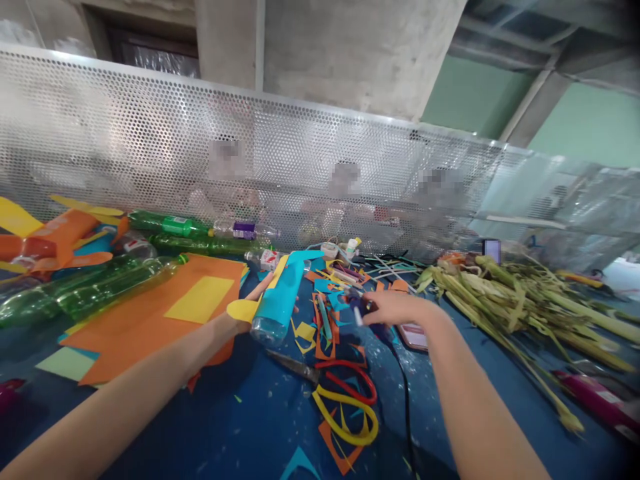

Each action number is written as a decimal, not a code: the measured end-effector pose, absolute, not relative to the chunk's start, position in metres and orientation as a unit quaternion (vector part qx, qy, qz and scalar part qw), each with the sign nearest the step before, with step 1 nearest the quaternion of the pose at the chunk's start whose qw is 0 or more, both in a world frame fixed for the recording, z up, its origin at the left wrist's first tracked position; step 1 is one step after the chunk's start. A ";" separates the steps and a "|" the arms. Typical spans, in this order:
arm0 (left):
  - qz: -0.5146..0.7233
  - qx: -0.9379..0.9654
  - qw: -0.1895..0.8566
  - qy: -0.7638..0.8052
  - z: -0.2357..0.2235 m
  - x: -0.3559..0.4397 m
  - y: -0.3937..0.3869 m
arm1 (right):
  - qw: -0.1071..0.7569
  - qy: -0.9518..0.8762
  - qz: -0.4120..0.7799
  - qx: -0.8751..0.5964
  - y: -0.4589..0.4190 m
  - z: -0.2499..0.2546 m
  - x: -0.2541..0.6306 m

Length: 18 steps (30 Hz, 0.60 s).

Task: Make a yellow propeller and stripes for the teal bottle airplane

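Observation:
My left hand (244, 325), partly hidden, is wrapped round a clear plastic bottle (273, 313) from behind. Blue paper covers most of the bottle, and yellow paper pieces stick out from its side. To the right, my right hand (393, 308) is closed on a dark glue gun (383, 331) with a black cord (406, 393) trailing towards me. The gun is apart from the bottle, over the paper scraps. Large scissors (345, 400) with one red and one yellow handle lie on the blue table (200, 427) between my arms, below the bottle.
Orange paper sheets (150, 333) and green bottles (100, 293) lie left, near an orange paper-covered bottle (65, 233). Coloured scraps (325, 320) and a phone (414, 337) are mid-table. Dried husks (510, 300) are piled right. A perforated metal screen (300, 160) stands behind.

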<state>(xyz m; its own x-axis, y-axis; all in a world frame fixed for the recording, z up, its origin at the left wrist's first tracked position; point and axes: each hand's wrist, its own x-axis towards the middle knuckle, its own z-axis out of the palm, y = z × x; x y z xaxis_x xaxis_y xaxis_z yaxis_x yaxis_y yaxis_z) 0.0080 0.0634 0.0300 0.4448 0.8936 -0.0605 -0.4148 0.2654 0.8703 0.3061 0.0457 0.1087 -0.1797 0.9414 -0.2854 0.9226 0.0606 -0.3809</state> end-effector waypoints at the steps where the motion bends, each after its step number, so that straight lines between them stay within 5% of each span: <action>1: 0.407 0.401 0.773 0.277 0.031 0.008 0.064 | 0.040 -0.740 0.233 -0.630 0.042 0.116 0.309; 4: 0.376 0.384 0.803 0.256 0.031 0.005 0.066 | 0.185 -0.736 0.249 -0.602 0.031 0.130 0.309; 9: 0.369 0.388 0.799 0.276 0.026 0.004 0.069 | 0.354 -0.668 0.484 -0.441 0.012 0.137 0.276; 13: 0.345 0.408 0.804 0.261 0.023 0.003 0.070 | 0.367 -0.640 0.578 -0.349 -0.008 0.149 0.243; 18: 0.312 0.443 0.799 0.261 0.024 0.005 0.074 | 0.313 -0.659 0.547 -0.410 -0.018 0.155 0.227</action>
